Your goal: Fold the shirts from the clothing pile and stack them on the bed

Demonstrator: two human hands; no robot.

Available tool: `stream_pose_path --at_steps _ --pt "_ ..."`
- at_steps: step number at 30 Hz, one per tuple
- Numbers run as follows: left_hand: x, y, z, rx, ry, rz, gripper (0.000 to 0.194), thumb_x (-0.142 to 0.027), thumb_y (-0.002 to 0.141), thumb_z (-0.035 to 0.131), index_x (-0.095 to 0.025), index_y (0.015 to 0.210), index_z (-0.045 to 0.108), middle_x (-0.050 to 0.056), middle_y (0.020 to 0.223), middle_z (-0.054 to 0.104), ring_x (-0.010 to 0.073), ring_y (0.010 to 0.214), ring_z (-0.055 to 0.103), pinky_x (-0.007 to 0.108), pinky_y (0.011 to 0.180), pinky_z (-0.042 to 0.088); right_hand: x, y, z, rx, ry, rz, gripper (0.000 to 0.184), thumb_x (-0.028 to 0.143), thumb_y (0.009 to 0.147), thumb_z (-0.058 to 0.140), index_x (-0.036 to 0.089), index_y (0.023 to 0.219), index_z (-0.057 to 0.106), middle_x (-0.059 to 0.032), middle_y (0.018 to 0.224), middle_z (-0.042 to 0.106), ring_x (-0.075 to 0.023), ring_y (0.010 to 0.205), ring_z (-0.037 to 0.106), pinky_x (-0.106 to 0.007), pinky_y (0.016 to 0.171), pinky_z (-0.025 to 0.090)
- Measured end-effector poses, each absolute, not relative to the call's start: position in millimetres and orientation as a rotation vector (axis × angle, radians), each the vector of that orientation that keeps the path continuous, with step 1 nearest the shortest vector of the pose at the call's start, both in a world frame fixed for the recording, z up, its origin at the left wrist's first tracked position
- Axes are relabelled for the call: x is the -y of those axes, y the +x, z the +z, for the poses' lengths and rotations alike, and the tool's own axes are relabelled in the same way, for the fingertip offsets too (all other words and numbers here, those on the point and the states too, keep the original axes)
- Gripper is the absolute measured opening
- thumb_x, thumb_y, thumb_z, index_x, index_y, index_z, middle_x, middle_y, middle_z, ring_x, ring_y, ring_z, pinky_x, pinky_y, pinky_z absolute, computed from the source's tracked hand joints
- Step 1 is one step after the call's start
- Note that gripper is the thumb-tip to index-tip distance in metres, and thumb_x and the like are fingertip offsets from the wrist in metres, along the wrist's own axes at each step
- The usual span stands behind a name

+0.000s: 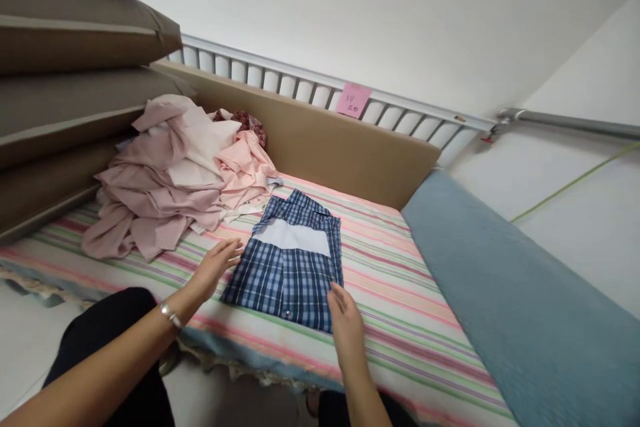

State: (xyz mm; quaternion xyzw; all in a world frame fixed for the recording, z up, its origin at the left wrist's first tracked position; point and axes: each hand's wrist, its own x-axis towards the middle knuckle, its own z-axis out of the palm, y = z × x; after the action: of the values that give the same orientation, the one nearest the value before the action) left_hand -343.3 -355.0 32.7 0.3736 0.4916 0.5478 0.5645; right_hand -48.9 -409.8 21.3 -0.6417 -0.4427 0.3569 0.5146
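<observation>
Plaid garment (287,263) lies folded on the striped sheet (400,280); take it as the centre of a dial, twelve at the far side. A white panel (295,237) shows across its upper half. The left hand (219,267) is at nine o'clock by its edge, fingers stretched out and gripping nothing. The right hand (345,313) is at four o'clock by the opposite edge, fingers loosely bent and parted from the thumb. Whether either hand touches the fabric, I cannot tell. A bracelet (171,315) circles the left wrist. At ten o'clock sits a rumpled pile (165,173) of mostly pink cloth, with stacked brown pads (75,47) beyond it. A brown board (340,147) stands at twelve, a pink note (353,100) at one, and a blue panel (500,280) at three.
</observation>
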Motion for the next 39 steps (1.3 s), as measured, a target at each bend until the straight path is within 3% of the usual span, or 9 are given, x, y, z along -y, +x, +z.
stream_pose_path --at_steps 5,9,13,16,18,24,31,35,39 --pt "415 -340 -1 -1.357 1.834 1.095 0.045 -0.041 0.085 0.054 -0.025 0.127 0.051 0.01 0.137 0.049 0.0269 0.13 0.04 0.047 0.11 0.028 427 -57 9 1.634 -1.629 0.35 0.044 0.043 0.082 0.049 0.018 0.116 0.061 -0.0137 0.14 0.045 -0.0302 0.133 0.034 -0.051 0.109 0.025" --pt "433 -328 -23 -1.307 2.21 0.906 0.055 -0.032 0.083 0.058 -0.03 0.136 0.042 0.007 0.148 0.035 0.0298 0.138 0.026 0.055 0.111 0.021 420 -48 -10 1.605 -1.751 0.349 0.047 0.045 0.081 0.049 0.015 0.113 0.063 -0.0182 0.135 0.048 -0.0347 0.126 0.042 -0.054 0.103 0.032" --pt "418 -337 -34 -1.47 1.827 1.201 0.052 -0.036 0.081 0.058 -0.024 0.13 0.047 0.011 0.141 0.044 0.0279 0.13 0.039 0.048 0.108 0.031 408 -29 -7 1.533 -1.88 0.36 0.05 0.042 0.083 0.042 0.008 0.114 0.06 -0.0204 0.119 0.06 -0.0309 0.113 0.054 -0.044 0.097 0.039" --pt "404 -349 -39 -1.561 1.336 1.279 0.053 -0.045 0.07 0.065 -0.018 0.114 0.056 0.011 0.11 0.064 0.0283 0.104 0.06 0.043 0.093 0.046 398 -23 6 1.505 -2.17 0.475 0.046 0.042 0.084 0.043 0.014 0.117 0.058 -0.0148 0.108 0.066 -0.0275 0.099 0.061 -0.038 0.084 0.045" --pt "401 -353 -42 -1.567 1.17 1.236 0.054 -0.047 0.063 0.068 -0.015 0.107 0.058 0.007 0.087 0.067 0.027 0.087 0.065 0.041 0.083 0.05 396 -25 11 1.483 -2.3 0.511 0.044 0.045 0.084 0.044 0.018 0.115 0.059 -0.0129 0.106 0.067 -0.0275 0.096 0.063 -0.037 0.078 0.046" --pt "404 -346 -39 -1.666 1.212 1.035 0.042 -0.028 0.064 0.066 -0.016 0.103 0.058 -0.001 0.068 0.063 0.0213 0.072 0.063 0.032 0.068 0.048 406 -34 6 1.56 -2.368 0.427 0.036 0.04 0.089 0.037 0.02 0.109 0.059 -0.0119 0.099 0.069 -0.0278 0.088 0.065 -0.035 0.071 0.042" --pt "407 -345 -34 -1.635 1.262 0.922 0.036 -0.005 0.058 0.055 -0.018 0.092 0.057 -0.011 0.048 0.043 0.0106 0.045 0.047 0.022 0.048 0.035 433 -30 2 1.621 -2.373 0.346 0.029 0.033 0.09 0.031 0.024 0.095 0.058 -0.0062 0.089 0.07 -0.0231 0.079 0.065 -0.03 0.062 0.038" --pt "434 -364 -51 -1.558 1.244 0.803 0.046 -0.005 0.055 0.052 -0.019 0.098 0.053 -0.014 0.047 0.033 0.0089 0.04 0.041 0.021 0.044 0.031 469 -24 -19 1.585 -2.284 0.458 0.031 0.038 0.088 0.029 0.024 0.092 0.056 -0.006 0.085 0.07 -0.0233 0.078 0.065 -0.031 0.065 0.04" --pt "443 -379 -51 -1.54 1.387 0.783 0.049 -0.013 0.056 0.057 -0.016 0.105 0.055 -0.01 0.054 0.047 0.013 0.053 0.052 0.024 0.053 0.04 491 -18 -33 1.484 -2.134 0.6 0.037 0.047 0.083 0.033 0.022 0.098 0.055 -0.008 0.088 0.069 -0.0241 0.082 0.065 -0.032 0.072 0.044"
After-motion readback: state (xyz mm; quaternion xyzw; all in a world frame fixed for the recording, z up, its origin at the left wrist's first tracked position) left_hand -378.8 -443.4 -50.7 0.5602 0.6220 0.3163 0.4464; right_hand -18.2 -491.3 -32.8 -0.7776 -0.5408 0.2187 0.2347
